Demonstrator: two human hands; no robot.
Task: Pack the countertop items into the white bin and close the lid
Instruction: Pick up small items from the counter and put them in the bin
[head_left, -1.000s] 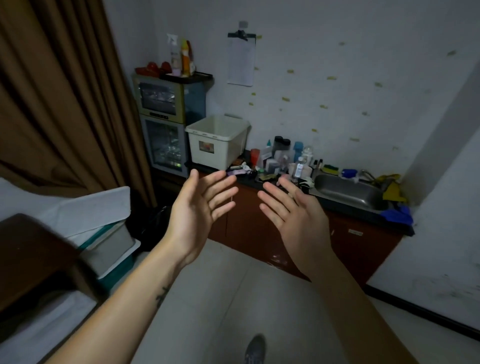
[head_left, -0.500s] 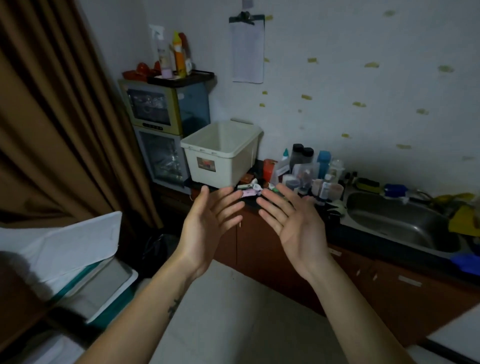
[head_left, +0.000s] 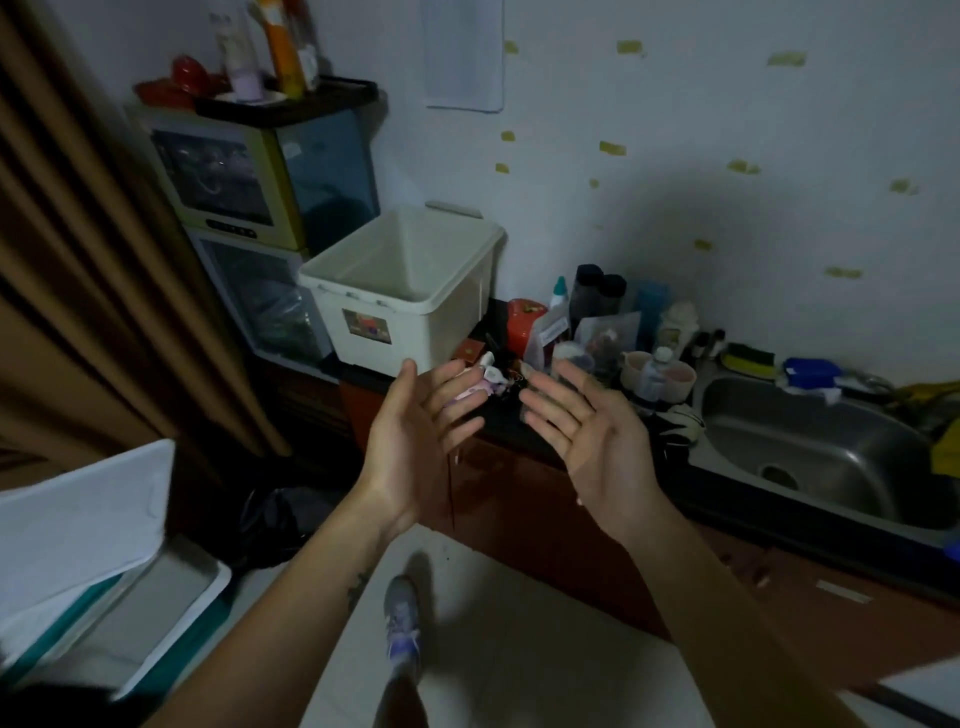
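- left hand, right hand: both spread, empty
- open white plastic bin (seems empty, dim)
- risk: crowded bottles on dark table toppling when grabbed

No words or numbers can be read here; the sticker on the front of the white bin is too blurry; the label on the clear pouch is too tiny; the paper on the wall looks plain.

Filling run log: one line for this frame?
left hand: open | right hand: open | white bin: open, empty | items: on countertop
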